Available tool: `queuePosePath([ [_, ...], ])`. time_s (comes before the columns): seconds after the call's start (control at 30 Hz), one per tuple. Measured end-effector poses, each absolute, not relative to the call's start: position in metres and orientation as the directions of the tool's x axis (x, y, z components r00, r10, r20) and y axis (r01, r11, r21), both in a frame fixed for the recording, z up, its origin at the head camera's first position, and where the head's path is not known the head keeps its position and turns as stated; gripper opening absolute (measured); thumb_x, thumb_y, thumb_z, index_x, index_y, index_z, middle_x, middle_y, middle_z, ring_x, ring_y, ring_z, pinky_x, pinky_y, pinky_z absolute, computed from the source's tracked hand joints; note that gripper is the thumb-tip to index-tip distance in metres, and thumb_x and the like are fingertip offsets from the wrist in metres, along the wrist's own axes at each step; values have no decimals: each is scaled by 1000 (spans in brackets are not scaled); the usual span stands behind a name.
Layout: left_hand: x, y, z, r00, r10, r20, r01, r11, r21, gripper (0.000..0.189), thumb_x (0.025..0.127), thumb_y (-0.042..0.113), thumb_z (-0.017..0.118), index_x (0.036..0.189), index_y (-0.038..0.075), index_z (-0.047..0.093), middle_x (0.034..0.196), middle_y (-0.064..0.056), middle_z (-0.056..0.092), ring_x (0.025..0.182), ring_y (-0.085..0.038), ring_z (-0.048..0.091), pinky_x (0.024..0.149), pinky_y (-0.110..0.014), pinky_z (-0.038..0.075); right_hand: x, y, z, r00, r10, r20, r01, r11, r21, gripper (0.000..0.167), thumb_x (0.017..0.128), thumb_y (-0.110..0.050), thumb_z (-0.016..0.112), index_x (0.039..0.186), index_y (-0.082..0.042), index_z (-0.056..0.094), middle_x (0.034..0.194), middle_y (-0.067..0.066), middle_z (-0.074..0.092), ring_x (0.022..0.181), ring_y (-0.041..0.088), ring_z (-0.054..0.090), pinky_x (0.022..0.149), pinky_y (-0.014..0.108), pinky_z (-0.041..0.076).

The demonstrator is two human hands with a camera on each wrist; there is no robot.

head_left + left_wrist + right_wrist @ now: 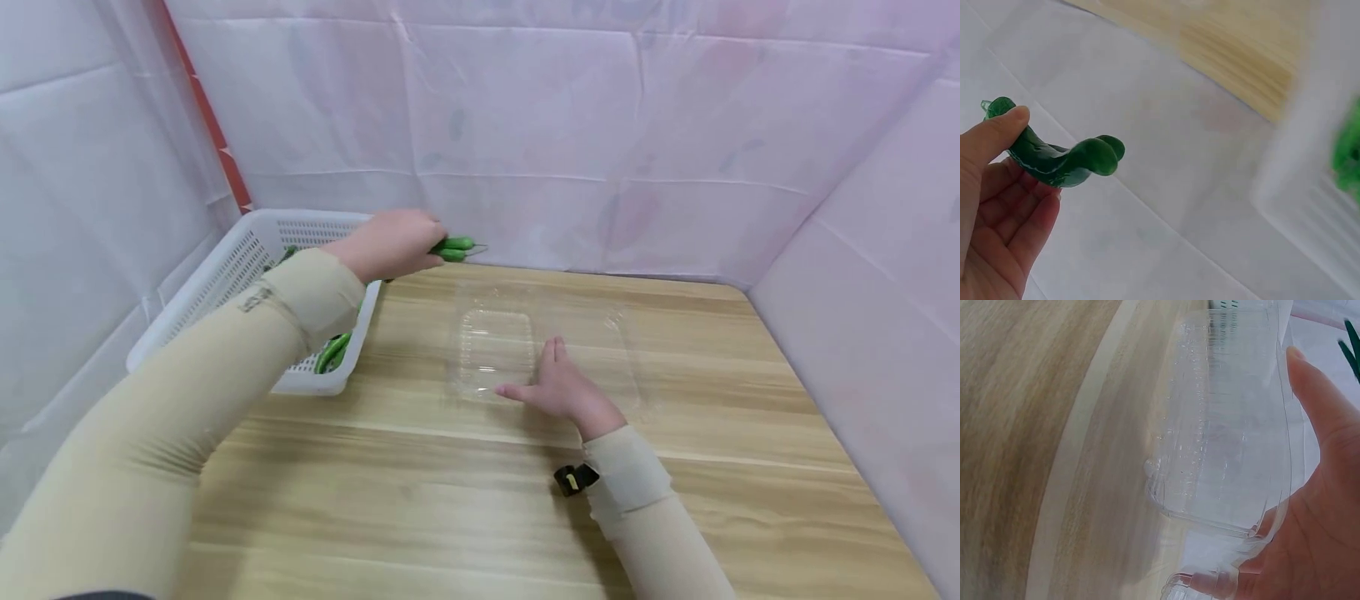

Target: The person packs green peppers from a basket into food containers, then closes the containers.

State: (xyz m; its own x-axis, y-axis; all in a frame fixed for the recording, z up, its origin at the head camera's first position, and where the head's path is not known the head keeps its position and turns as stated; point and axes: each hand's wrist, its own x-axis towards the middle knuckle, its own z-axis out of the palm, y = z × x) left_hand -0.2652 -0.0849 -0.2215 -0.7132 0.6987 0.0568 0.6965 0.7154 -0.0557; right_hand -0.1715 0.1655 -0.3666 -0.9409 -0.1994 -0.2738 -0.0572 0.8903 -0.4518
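Just past the basket's right rim, my left hand pinches two green chili peppers between thumb and fingers, off the table. Their thin stems point right in the head view. The left wrist view has the curved, glossy peppers crossing the fingertips. A clear plastic clamshell box lies opened out flat on the table. My right hand rests at its middle fold, fingers extended and thumb spread along the near rim of the left half. In the right wrist view the thumb touches the box's rim.
A white slotted basket stands at the left, holding more green peppers, partly hidden by my left arm. White sheets hang behind and on both sides of the wood-grain table. A black strap sits at the right wrist.
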Motion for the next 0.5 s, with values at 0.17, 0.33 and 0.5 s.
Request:
queuePosePath([
  [0.17, -273, -45, -223, -673, 739, 9, 735, 671, -100, 18, 90, 23, 62, 91, 5, 63, 90, -8, 60, 80, -24, 57, 75, -40, 48, -173, 159, -364, -937, -189, -295, -38, 891, -452, 122, 76, -67, 59, 141, 14, -5, 147, 32, -12, 136, 44, 1, 108, 50, 16],
  [0.33, -286, -13, -234, -663, 746, -56, 747, 655, -114, 17, 90, 23, 61, 92, 7, 65, 89, -7, 62, 80, -22, 58, 75, -37, 49, -174, 155, -361, -934, -183, -307, -27, 892, -450, 124, 75, -68, 59, 141, 13, -7, 148, 31, -12, 135, 44, 4, 108, 50, 18],
  [0.5, -298, 8, -254, -638, 765, -84, 769, 627, -123, 15, 88, 22, 64, 89, 7, 65, 86, -6, 63, 78, -21, 57, 72, -34, 49, -173, 155, -362, -936, -165, -309, -14, 899, -437, 124, 75, -69, 59, 141, 14, -6, 148, 31, -10, 135, 44, 8, 107, 50, 20],
])
